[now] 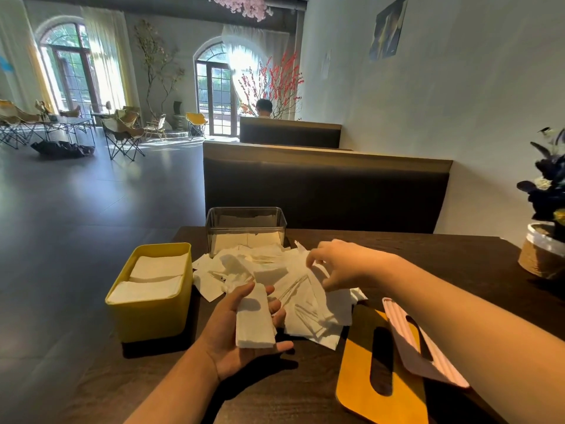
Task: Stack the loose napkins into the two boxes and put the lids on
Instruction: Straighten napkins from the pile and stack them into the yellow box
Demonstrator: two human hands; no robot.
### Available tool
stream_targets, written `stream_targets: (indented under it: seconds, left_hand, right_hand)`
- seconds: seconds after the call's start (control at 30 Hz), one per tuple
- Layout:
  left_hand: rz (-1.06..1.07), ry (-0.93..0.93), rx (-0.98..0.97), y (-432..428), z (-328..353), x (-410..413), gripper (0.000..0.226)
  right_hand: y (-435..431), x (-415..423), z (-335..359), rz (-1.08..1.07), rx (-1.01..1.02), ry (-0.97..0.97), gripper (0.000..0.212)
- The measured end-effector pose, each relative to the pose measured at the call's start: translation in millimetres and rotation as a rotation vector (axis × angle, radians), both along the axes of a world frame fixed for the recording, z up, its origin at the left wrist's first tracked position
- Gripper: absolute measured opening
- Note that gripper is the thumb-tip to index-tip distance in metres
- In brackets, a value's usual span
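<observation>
dark wooden surface [428, 258] in a booth filled the lower view, with a brown padded bench back [327, 194] beyond it and a bright hall of folding chairs off to the left. from my remote seat i saw the left grip [224, 341], a bare hand, turned palm up near the front edge with its fingers loosely spread. a small folded stack of white napkins [255, 319] lay along it, carried rather than clamped. the right grip [345, 264] hung over the heap of loose white paper napkins [305, 304] in the middle of the surface, fingers bent down and touching the top sheets; whether it had pinched one i could not tell. a yellow rectangular plastic box [149, 316] stood at the left edge, just beside the heap, holding two neat piles of napkins close to its rim. a clear plastic box [246, 221] stood behind the heap, touching its far sheets, with a low layer of napkins in its bottom. both boxes were uncovered. a flat yellow lid with a long dark slot [360, 377] lay at the front right, and a pale pink ribbed lid [409, 341] leaned on it, partly under the right forearm. a rope-wrapped pot of dark flowers [541, 252] stood at the far right, well apart from the napkins.
</observation>
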State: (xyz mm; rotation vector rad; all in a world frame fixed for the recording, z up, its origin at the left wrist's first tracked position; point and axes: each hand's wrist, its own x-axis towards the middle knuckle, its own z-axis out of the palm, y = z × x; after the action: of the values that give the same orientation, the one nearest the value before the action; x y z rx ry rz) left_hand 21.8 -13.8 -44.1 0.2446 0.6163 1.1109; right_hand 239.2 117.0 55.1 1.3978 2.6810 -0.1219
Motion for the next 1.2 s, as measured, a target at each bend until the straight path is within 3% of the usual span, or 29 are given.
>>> stream_targets:
  seconds: [0.13, 0.23, 0.37, 0.6, 0.83, 1.07, 1.2]
  left_hand:
    - [-0.002, 0.022, 0.008, -1, 0, 0, 0.057]
    - [0.014, 0.047, -0.001, -1, 0, 0, 0.06]
    - [0.017, 0.06, -0.002, 1, -1, 1, 0.06]
    - [0.021, 0.09, -0.005, 0, 1, 2, 0.058]
    - [0.031, 0.113, -0.003, 0, 3, 2, 0.059]
    - [0.036, 0.13, 0.007, -4, 7, 4, 0.054]
    - [0.02, 0.095, 0.054, -6, 7, 8, 0.053]
  right_hand:
    - [7, 0, -8, -0.002, 0.061, 0.053, 0.068]
    - [15, 9, -10, -0.069, -0.019, 0.177, 0.067]
    - [19, 24, -17, -0.099, -0.075, 0.169, 0.057]
    - [11, 21, -27, -0.024, 0.071, 0.193, 0.043]
    - [4, 14, -22, 0.025, 0.146, 0.307, 0.009]
    - [-36, -12, 22, 0.032, -0.239, 0.708, 0.009]
    - [-56, -39, 36, 0.133, -0.498, 0.747, 0.01]
